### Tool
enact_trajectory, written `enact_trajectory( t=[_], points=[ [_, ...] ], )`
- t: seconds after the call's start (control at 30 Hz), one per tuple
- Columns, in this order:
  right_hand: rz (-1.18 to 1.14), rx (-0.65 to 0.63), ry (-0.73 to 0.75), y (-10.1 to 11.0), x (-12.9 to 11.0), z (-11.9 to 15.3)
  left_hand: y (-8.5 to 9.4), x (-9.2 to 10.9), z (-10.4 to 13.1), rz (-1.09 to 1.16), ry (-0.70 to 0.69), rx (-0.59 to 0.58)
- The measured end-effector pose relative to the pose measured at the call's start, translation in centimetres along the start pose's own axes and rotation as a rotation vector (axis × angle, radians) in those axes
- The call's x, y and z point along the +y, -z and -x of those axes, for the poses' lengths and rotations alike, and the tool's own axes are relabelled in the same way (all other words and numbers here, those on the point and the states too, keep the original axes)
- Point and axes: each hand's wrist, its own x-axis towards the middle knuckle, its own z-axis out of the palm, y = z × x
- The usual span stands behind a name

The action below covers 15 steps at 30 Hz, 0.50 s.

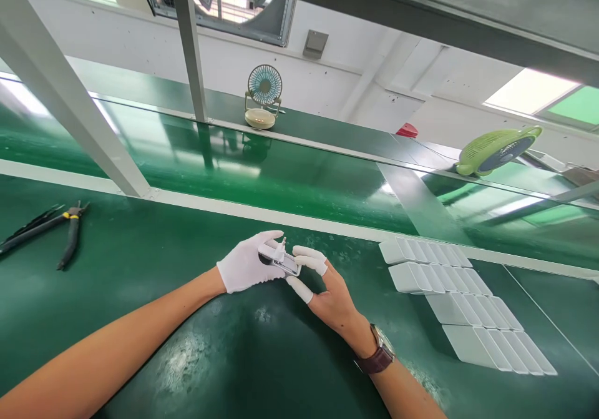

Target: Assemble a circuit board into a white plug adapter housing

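Observation:
My left hand (243,266) wears a white glove and grips a small white charger plug (279,259) with metal prongs sticking up. My right hand (322,291) has white finger cots on its fingertips and a brown watch on the wrist. Its fingertips pinch the right end of the same plug. Both hands hover just above the green bench (262,356), near its middle.
Rows of white charger housings (461,300) lie on the bench at right. Black pliers (70,231) rest at far left. Beyond the white rail runs a shiny green conveyor (290,175). A small blue fan (264,94) and a green fan (496,150) stand on the far shelf.

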Motion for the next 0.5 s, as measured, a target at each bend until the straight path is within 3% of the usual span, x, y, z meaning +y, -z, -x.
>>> enact_trajectory(
  t=[0.23, 0.4, 0.5],
  points=[
    [0.14, 0.013, 0.141, -0.1, 0.8, 0.4, -0.2, -1.0, -0.2, 0.094, -0.036, -0.023],
    [0.147, 0.026, 0.028, -0.1, 0.4, 0.5, 0.0, -0.4, -0.1, -0.009, 0.021, 0.006],
    [0.124, -0.017, 0.05, -0.5, 0.3, 0.3, 0.1, 0.1, -0.1, 0.014, 0.038, -0.013]
  ],
)
